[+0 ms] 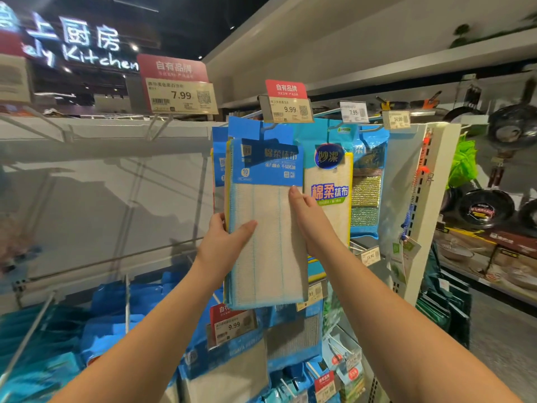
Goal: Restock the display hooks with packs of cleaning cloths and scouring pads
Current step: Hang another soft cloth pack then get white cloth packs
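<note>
A pack of beige cleaning cloths with a blue header card [267, 216] is held up at the display hook [266, 128] under the 9.99 price tag [286, 109]. My left hand [226, 242] grips the pack's left edge, thumb across its front. On the right edge, my right hand [305, 216] holds the pack, thumb on the front and fingers behind. More of the same packs [218, 158] hang behind it. To the right hang a yellow-edged cloth pack [329, 187] and a pack of scouring pads [366, 193].
Bare hooks [158, 126] stick out of the white back panel [101, 199] at left under a 7.99 tag [181, 96]. Blue cloth packs [116, 315] fill the lower hooks. Dark pans [485, 207] hang on shelving to the right.
</note>
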`<state>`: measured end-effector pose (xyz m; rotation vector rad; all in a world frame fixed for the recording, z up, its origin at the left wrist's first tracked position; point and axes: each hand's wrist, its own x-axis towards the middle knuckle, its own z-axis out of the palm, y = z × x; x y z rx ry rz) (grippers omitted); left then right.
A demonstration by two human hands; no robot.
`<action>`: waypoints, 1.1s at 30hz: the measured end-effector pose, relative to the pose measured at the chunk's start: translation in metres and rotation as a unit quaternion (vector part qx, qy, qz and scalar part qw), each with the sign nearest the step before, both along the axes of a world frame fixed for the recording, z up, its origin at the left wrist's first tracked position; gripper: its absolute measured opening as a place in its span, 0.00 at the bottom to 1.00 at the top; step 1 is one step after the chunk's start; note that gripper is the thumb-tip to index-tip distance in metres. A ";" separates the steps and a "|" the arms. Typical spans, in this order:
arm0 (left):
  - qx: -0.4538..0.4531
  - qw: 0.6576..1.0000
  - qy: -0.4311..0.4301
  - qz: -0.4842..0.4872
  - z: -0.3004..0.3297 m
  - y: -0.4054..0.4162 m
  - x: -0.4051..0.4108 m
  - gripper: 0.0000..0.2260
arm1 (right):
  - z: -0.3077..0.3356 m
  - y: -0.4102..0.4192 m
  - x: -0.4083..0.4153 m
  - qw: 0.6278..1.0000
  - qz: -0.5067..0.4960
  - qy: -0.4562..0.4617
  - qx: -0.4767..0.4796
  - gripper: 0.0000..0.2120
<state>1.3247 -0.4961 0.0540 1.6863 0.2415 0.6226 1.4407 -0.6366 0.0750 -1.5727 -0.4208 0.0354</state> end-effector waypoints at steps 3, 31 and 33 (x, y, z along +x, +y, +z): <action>0.000 0.999 -0.012 0.036 -0.009 0.007 0.004 0.15 | -0.027 0.004 -0.014 0.999 0.004 0.029 -0.035 0.38; 0.072 0.974 0.176 0.120 -0.017 0.032 0.032 0.40 | -0.033 0.038 -0.025 0.981 -0.071 0.078 -0.161 0.35; 0.082 0.978 0.166 0.091 -0.019 0.027 -0.001 0.35 | -0.031 0.026 -0.060 0.977 -0.081 0.055 -0.189 0.31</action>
